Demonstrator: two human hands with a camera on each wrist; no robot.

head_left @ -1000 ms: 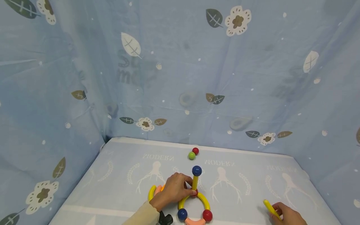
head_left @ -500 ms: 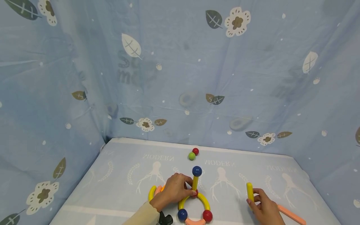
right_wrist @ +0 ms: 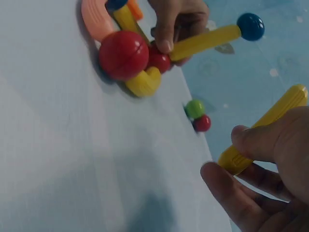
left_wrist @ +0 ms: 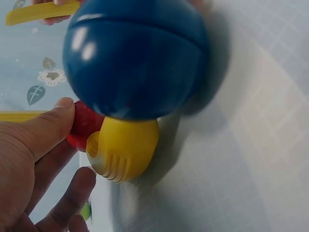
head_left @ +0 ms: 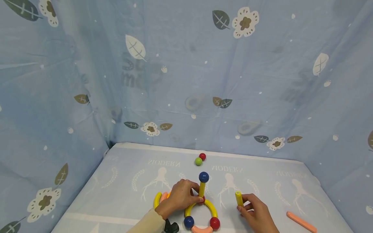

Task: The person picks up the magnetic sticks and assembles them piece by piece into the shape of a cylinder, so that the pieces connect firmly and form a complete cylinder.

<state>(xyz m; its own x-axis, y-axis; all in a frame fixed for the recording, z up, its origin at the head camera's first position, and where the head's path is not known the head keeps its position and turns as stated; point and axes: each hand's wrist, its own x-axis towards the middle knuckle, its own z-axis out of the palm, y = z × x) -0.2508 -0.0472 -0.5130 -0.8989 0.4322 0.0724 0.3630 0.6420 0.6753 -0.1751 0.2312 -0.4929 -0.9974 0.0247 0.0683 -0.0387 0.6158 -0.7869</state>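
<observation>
My left hand [head_left: 184, 195] pinches a red ball [left_wrist: 86, 124] at the far side of a ring of curved sticks and balls. From that ball a straight yellow stick [head_left: 202, 189] rises, with a blue ball [head_left: 204, 177] on its top. Two yellow curved sticks [head_left: 212, 207], a blue ball [head_left: 189, 222], a red ball [head_left: 215, 223] and a salmon curved stick [head_left: 202, 229] make up the ring. Right of it, my right hand [head_left: 256, 212] grips a yellow stick [right_wrist: 275, 118] between thumb and fingers, held nearly upright above the table.
A green ball [head_left: 198, 161] and a red ball [head_left: 202, 156] lie together near the table's back edge. A salmon straight stick [head_left: 301, 222] lies at the right. Behind the left wrist are a yellow curved piece [head_left: 157, 200] and other curved pieces, with a black object [head_left: 171, 226] in front.
My right hand has lifted the yellow stick, turned it upright and carried it left toward the ring. The salmon straight stick has come into sight. The left hand has stayed in place.
</observation>
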